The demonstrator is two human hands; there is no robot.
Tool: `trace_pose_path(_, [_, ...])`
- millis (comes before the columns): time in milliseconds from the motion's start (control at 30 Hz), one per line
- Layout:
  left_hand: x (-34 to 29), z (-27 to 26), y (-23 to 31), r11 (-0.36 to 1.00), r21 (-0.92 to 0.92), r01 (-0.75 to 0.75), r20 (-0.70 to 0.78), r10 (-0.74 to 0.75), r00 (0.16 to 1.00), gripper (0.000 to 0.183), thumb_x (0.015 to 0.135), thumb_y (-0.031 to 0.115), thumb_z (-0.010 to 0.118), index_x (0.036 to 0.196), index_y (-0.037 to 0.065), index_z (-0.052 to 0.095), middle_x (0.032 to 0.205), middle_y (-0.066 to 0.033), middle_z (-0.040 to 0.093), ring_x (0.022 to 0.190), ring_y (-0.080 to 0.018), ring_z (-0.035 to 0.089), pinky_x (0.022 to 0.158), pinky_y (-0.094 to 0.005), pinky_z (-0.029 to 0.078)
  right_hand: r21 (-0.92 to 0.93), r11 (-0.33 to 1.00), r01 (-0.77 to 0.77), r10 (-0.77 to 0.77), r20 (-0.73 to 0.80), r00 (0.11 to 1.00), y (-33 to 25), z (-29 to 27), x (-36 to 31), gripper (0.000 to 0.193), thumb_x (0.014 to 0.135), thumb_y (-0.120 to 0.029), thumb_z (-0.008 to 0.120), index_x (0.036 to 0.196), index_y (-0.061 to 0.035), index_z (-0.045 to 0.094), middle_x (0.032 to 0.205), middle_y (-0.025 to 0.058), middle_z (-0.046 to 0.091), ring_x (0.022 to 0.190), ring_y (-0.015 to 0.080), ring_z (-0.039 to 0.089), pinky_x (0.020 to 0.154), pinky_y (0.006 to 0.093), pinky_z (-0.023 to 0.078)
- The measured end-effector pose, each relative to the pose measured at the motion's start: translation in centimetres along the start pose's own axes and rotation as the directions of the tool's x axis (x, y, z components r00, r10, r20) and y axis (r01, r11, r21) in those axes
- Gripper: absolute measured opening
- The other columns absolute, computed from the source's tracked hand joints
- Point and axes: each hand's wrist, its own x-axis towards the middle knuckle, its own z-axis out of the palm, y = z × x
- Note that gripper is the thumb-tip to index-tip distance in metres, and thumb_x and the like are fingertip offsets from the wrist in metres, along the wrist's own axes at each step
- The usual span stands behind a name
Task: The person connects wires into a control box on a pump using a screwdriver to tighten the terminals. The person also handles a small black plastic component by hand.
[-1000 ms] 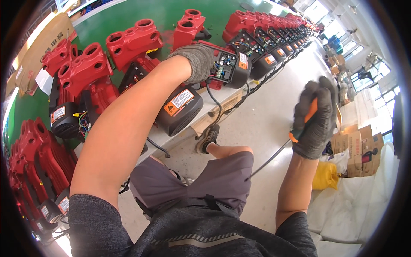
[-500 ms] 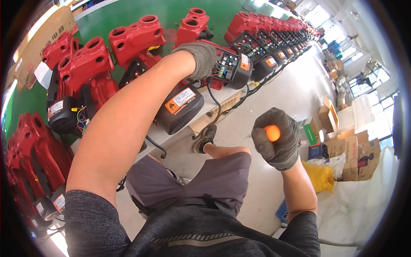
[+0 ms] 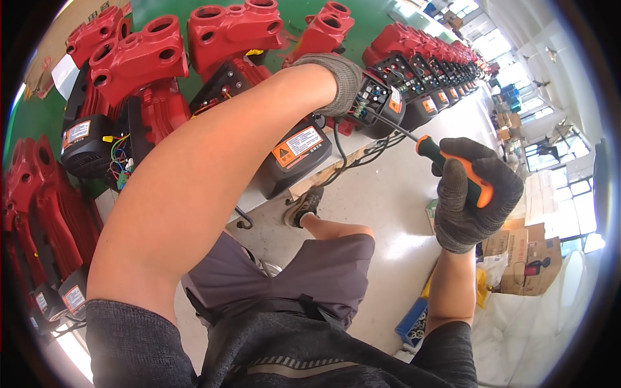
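My right hand, in a dark grey glove, is wrapped round the black and orange handle of a screwdriver. The screwdriver's thin shaft points left, its tip reaching the wiring inside an open black control box on a red pump. Against the near side of that box rests my gloved left hand, its fingers hidden behind the back of the hand. Below my left forearm is another pump's black motor cover with an orange and white label.
Red pumps stand along the green bench top, with a long row running to the far right. Black cables hang over the bench edge. Cardboard boxes and a blue bin of small parts are at my right.
My right hand has turned and moved right, so the screwdriver now shows from the side with its tip at the open box. The pumps and my left hand appear shifted right in the view.
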Motion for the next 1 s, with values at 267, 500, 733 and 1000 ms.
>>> trace_pose_path(267, [0.3,0.1,-0.1,1.000,-0.002,0.014,-0.014,-0.014,1.000,0.018,0.084,0.016,0.073,0.091,0.000,0.077,0.080,-0.0154,0.071,0.065,-0.0279,0.064,0.061,-0.0422,0.056,-0.012,1.000,-0.014,0.014,0.003,1.000,0.1,0.6,-0.2,0.033,0.097,-0.003,0.067,0.117,-0.0097,0.042,0.102,0.0261,0.070,0.073,0.0209,0.069,0.064,0.0302,0.057])
trace_pose_path(500, [0.5,-0.2,0.2,0.998,-0.036,0.058,0.062,-0.056,0.997,0.032,0.084,0.019,0.074,0.113,0.005,0.076,0.106,-0.0150,0.075,0.088,-0.0293,0.071,0.080,-0.0423,0.058,-0.064,0.997,0.050,-0.050,0.007,0.999,0.4,0.5,-0.1,0.033,0.097,-0.003,0.067,0.117,-0.0090,0.041,0.101,0.0270,0.070,0.072,0.0206,0.068,0.064,0.0305,0.057])
trace_pose_path(733, [0.5,0.0,0.0,0.999,0.002,0.049,0.026,-0.049,0.998,0.032,0.083,0.017,0.076,0.112,0.004,0.076,0.107,-0.0154,0.075,0.089,-0.0301,0.072,0.081,-0.0426,0.059,-0.067,0.998,0.022,-0.021,0.007,1.000,0.7,0.4,-0.6,0.032,0.098,-0.002,0.065,0.117,-0.0092,0.041,0.102,0.0263,0.070,0.074,0.0219,0.069,0.064,0.0311,0.058])
trace_pose_path(1000, [0.4,0.3,0.0,1.000,0.000,0.021,-0.017,-0.021,1.000,0.018,0.084,0.016,0.074,0.094,0.001,0.076,0.082,-0.0165,0.072,0.070,-0.0292,0.067,0.064,-0.0423,0.056,0.013,0.996,-0.084,0.085,-0.105,0.991,1.3,0.1,-2.1,0.039,0.092,0.003,0.071,0.115,-0.0099,0.043,0.107,0.0248,0.069,0.076,0.0213,0.071,0.062,0.0285,0.057])
